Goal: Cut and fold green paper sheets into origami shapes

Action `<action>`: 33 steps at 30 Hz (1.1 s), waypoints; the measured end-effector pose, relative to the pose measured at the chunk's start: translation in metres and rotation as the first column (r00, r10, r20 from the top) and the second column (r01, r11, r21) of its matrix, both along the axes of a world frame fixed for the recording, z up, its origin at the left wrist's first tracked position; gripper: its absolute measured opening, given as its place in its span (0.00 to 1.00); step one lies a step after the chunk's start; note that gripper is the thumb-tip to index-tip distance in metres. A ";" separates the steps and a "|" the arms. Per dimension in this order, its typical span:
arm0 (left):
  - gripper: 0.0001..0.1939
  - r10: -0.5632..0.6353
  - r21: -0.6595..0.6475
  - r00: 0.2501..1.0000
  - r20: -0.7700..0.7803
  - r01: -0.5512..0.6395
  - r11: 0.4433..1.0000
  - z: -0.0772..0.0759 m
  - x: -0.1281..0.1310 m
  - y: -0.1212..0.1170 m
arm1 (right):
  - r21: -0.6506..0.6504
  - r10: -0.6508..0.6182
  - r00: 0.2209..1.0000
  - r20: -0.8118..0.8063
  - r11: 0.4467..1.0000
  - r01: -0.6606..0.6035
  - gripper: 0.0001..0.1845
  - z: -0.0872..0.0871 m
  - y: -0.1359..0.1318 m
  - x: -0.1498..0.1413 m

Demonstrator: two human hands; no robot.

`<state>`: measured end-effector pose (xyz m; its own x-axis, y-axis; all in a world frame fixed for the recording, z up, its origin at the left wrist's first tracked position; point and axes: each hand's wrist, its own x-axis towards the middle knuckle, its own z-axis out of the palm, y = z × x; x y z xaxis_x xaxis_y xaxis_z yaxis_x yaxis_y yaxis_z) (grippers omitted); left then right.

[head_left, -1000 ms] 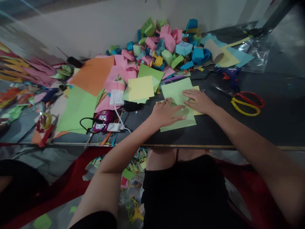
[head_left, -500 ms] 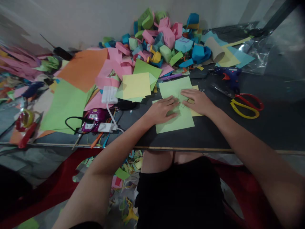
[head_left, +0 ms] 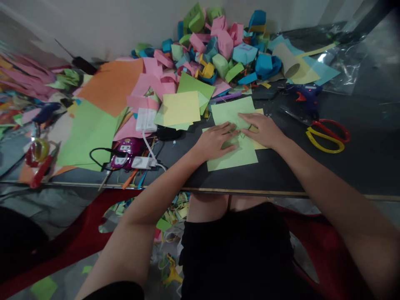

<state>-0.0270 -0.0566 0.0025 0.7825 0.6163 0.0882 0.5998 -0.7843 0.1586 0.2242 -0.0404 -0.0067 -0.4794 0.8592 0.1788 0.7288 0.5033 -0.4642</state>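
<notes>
Black tabletop (head_left: 368, 166) across the view, brownish front edge. Along its back, big heap of folded paper pieces (head_left: 225, 43), pink, blue, green, some yellow. To the right of the heap, clear plastic bag (head_left: 346, 79), crinkled. On the left, bright green sheet (head_left: 87, 137), partly beside, partly below orange sheet (head_left: 112, 83). Pale green paper (head_left: 243, 154) flat near the front edge, under both hands; uneven outline, one piece or two, cannot tell. Left hand (head_left: 214, 141) open, palm down on the paper, fingers extended and slightly apart, no grip seen. Right hand (head_left: 262, 127) also open and palm down, fingers reaching in toward the left fingertips, no clear grip; contact under the fingertips hidden. Left of the paper, pale yellow square (head_left: 181, 109) on top of green sheets. Well right of the right hand, scissors (head_left: 326, 135), one handle red, one yellow, blades toward upper left. Just behind, blue glue gun (head_left: 308, 96). Partly under the right hand, yellow paper (head_left: 261, 143). By the bag, cardboard tube (head_left: 286, 60) on its side. Behind the pale green paper, purple pen (head_left: 226, 97).
</notes>
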 end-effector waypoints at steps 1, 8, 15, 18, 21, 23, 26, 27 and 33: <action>0.32 -0.001 0.002 1.000 0.003 0.001 1.000 0.000 0.000 0.000 | 0.004 0.007 1.000 0.001 1.000 -0.007 0.31 0.000 0.000 0.000; 0.31 0.014 0.014 1.000 -0.015 -0.014 1.000 -0.002 -0.001 0.002 | 0.044 0.073 0.996 0.050 0.996 -0.075 0.24 -0.002 0.000 0.000; 0.30 0.018 0.014 1.000 -0.009 -0.018 1.000 -0.003 -0.001 0.001 | 0.042 0.031 0.991 0.128 0.998 -0.037 0.25 0.002 -0.006 -0.005; 0.30 0.018 0.014 1.000 -0.016 -0.018 1.000 -0.003 -0.001 0.001 | 0.050 0.008 0.990 0.140 0.999 -0.015 0.25 0.001 -0.007 -0.008; 0.31 0.015 0.020 1.000 -0.016 -0.014 1.000 -0.003 0.000 0.000 | 0.074 -0.004 0.990 0.144 0.997 -0.007 0.26 0.000 -0.008 -0.010; 0.31 0.009 0.026 1.000 -0.015 -0.009 1.000 -0.004 0.000 0.000 | 0.074 -0.003 0.989 0.148 0.997 -0.008 0.26 0.001 -0.009 -0.010; 0.30 -0.009 0.025 1.000 -0.020 0.010 1.000 -0.005 -0.001 0.001 | 0.053 0.013 0.990 0.142 0.998 -0.021 0.26 0.003 -0.010 -0.009; 0.30 -0.013 0.022 1.000 -0.020 0.014 1.000 -0.006 -0.002 0.002 | 0.046 0.020 0.990 0.137 0.999 -0.027 0.27 0.003 -0.010 -0.009; 0.34 0.006 0.000 1.000 -0.008 -0.006 1.000 -0.009 -0.001 0.002 | 0.001 0.060 0.988 0.139 0.998 -0.060 0.30 -0.005 -0.011 -0.001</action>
<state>-0.0285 -0.0548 -0.0068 0.7797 0.6208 0.0817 0.6055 -0.7808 0.1539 0.2227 -0.0513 -0.0117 -0.5506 0.8273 0.1114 0.7545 0.5503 -0.3576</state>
